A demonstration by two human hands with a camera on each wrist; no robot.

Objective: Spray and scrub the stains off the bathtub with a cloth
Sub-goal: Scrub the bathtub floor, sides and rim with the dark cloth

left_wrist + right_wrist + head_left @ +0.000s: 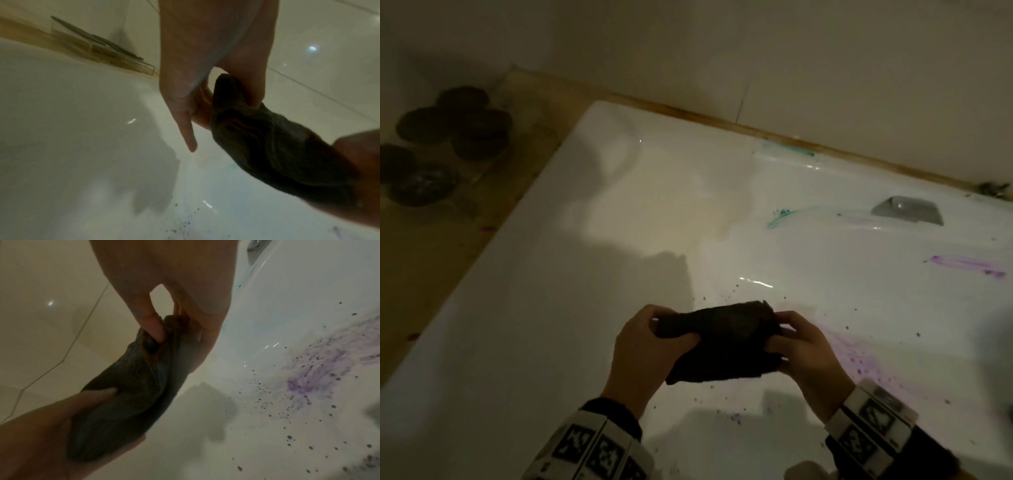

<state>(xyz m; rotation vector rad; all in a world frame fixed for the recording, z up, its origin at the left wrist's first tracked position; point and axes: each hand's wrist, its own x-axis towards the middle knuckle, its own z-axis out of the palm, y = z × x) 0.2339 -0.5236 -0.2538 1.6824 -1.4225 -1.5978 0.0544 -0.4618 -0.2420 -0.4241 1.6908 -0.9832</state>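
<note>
A dark cloth point(719, 339) is held bunched between both hands above the white bathtub point(551, 274). My left hand point(650, 339) pinches its left end, thumb on top; in the left wrist view the cloth point(267, 146) runs from those fingers toward the other hand. My right hand point(794, 339) pinches the right end, and in the right wrist view its thumb presses into the cloth point(131, 394). Purple stains point(859, 359) and dark specks lie on the tub floor under the right hand. Another purple streak point(967, 265) and teal marks point(780, 216) sit farther off. No spray bottle is in view.
A grey recessed fitting point(907, 209) sits in the tub's far right wall. Several dark round items point(448, 137) rest on the wooden ledge point(431, 257) at the left. Pale tiled walls rise behind the tub. The purple splatter point(304, 382) shows clearly in the right wrist view.
</note>
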